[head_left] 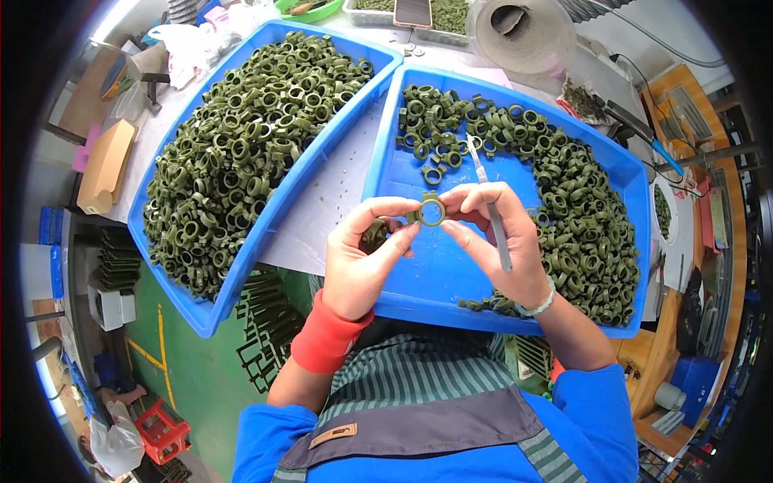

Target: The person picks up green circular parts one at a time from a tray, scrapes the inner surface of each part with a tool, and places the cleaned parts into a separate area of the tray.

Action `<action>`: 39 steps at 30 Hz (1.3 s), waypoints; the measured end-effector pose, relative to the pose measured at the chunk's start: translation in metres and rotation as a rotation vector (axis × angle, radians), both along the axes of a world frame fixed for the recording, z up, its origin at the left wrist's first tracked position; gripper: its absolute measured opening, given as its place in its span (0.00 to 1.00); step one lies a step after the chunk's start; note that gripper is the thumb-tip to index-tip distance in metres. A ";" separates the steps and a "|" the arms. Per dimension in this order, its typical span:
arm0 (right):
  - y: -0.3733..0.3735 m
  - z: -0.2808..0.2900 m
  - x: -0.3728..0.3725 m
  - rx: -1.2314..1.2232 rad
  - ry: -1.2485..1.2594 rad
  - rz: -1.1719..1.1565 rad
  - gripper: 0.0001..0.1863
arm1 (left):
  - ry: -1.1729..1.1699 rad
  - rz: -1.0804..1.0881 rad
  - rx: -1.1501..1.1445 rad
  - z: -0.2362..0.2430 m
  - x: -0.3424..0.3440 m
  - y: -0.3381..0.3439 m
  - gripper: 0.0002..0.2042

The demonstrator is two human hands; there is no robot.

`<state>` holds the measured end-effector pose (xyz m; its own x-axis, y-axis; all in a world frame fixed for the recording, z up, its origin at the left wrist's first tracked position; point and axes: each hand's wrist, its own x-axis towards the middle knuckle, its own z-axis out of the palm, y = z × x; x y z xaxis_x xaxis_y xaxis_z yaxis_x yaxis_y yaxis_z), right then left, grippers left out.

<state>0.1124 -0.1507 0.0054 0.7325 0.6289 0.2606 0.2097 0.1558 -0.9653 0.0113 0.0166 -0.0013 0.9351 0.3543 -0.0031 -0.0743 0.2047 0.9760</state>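
left hand (362,258) + right hand (503,241): grips clamped on one green ring (431,212) | right: one knife (491,213) | two blue trays (403,274)

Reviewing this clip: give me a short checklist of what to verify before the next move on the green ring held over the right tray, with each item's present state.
1. Green ring pinched by both hands: ok.
2. Left hand fingers clear of the ring's opening: ok.
3. Thin metal tool secured in right hand: ok.
4. Tool tip away from the ring: ok.
5. Ring over the right blue tray: ok.
6. Flaws on the ring: cannot tell.
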 end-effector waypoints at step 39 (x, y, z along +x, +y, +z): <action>-0.006 0.025 0.008 -0.231 -0.508 -0.071 0.10 | 0.120 -0.007 -0.106 0.003 -0.001 0.006 0.09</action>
